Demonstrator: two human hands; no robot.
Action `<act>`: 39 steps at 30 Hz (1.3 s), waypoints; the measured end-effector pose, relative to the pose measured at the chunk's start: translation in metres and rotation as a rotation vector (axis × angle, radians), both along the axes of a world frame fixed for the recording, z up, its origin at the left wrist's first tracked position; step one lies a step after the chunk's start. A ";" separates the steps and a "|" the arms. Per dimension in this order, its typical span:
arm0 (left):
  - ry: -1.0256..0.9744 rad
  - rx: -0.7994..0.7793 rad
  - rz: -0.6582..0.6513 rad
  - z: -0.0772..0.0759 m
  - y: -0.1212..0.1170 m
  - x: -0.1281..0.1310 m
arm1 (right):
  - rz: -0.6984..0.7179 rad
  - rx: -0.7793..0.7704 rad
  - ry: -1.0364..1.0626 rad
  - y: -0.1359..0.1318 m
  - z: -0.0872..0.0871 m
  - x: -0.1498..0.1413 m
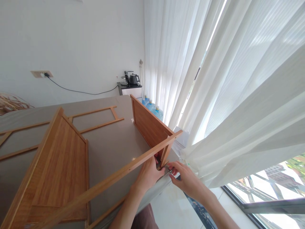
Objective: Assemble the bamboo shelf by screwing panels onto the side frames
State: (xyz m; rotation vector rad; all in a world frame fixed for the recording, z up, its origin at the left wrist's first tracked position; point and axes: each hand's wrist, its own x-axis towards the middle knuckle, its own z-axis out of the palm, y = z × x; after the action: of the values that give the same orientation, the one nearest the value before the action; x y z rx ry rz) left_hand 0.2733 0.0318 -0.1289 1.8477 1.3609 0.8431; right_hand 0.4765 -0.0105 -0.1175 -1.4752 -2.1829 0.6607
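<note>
A wooden side frame (133, 163) of a partly assembled shelf lies across the covered table, joined to an upright wooden panel (152, 122) at its right end. My left hand (150, 171) reaches under the long rail and is closed around the frame's lower corner, near the short crosspiece. Just to its right, my right hand (182, 175) pinches a small, thin metal tool (170, 170), apparently a hex key, at the same corner. Its tip and the fastener are hidden by fingers and wood. A second wooden panel (62, 168) stands tilted at the left end.
Another ladder-like wooden frame (100, 129) lies flat on the grey-covered table (111, 149). White curtains (214, 95) hang close on the right. Behind stand a small cabinet (131, 92) with a black kettle (134, 79) and blue water bottles (157, 112). A cord (81, 91) runs along the wall.
</note>
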 end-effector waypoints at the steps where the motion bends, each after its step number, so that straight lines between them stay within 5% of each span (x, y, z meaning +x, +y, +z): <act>1: 0.001 -0.004 0.001 0.001 0.000 0.000 | 0.000 -0.001 -0.012 -0.003 0.002 0.002; 16: -0.015 0.006 -0.024 0.001 0.001 -0.001 | 0.145 0.126 -0.106 0.009 0.009 0.009; 39: -0.046 -0.005 -0.011 -0.004 0.003 -0.002 | 0.120 0.175 -0.111 0.007 0.001 0.006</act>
State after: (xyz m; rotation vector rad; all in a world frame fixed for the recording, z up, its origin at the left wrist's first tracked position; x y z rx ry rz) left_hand 0.2718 0.0347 -0.1333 1.8198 1.3225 0.8703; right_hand 0.4829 -0.0034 -0.1161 -1.3281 -2.3618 0.4223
